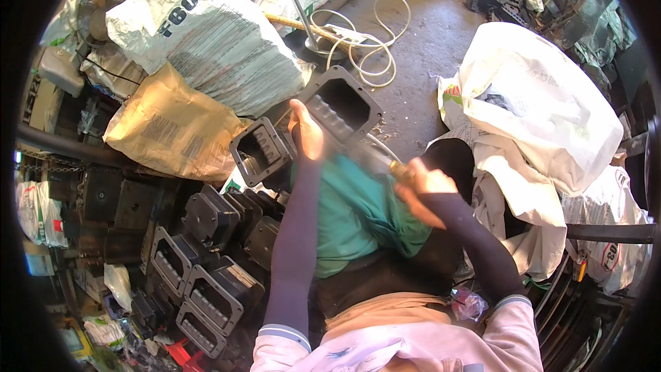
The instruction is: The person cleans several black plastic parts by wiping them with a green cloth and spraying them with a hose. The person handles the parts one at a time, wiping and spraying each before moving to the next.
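My left hand (308,136) grips a black plastic housing (370,109) by its side. Its wide rectangular opening, with a flanged rim and ribbed inner wall, faces up at me. Closed around the handle of a thin tool, my right hand (428,191) is beside the housing's lower right. Motion smears that tool's pale blade (375,160), so I cannot tell its exact kind or whether it touches the housing. A green cloth (354,207) covers my lap beneath both hands. Just left of my left wrist is another black housing (241,158), its opening also showing.
Several more black housings (195,267) are stacked at my lower left. A brown paper sack (169,124) and a large white sack (206,48) stand beyond them. To my right sits an open white sack (544,96). A pale looped cable (407,17) lies on the floor ahead.
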The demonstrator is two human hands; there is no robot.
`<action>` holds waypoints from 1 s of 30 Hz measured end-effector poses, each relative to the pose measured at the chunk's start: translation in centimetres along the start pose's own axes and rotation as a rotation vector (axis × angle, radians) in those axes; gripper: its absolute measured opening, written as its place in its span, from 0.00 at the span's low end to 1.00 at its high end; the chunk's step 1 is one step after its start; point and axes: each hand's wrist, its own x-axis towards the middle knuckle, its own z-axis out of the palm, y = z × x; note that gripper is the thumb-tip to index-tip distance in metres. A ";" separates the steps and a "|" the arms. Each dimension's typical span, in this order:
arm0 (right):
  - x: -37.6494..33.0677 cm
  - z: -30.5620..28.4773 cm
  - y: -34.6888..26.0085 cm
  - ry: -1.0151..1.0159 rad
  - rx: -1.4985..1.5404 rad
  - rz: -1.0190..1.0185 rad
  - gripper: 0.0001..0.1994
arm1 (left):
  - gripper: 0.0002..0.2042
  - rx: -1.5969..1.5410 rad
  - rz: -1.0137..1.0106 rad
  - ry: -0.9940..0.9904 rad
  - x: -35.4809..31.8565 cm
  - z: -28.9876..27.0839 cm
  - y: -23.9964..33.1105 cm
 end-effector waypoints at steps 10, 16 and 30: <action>1.2 -1.3 1.0 -0.049 0.121 0.146 0.21 | 0.36 -0.038 -0.042 -0.203 0.5 -0.2 -1.3; 4.3 -2.4 1.1 -0.187 0.408 0.153 0.23 | 0.33 -0.211 -0.110 -0.363 -1.3 0.4 1.1; 3.8 -2.7 -0.4 -0.018 0.257 0.093 0.24 | 0.33 -0.266 -0.191 -0.229 -1.6 0.4 2.2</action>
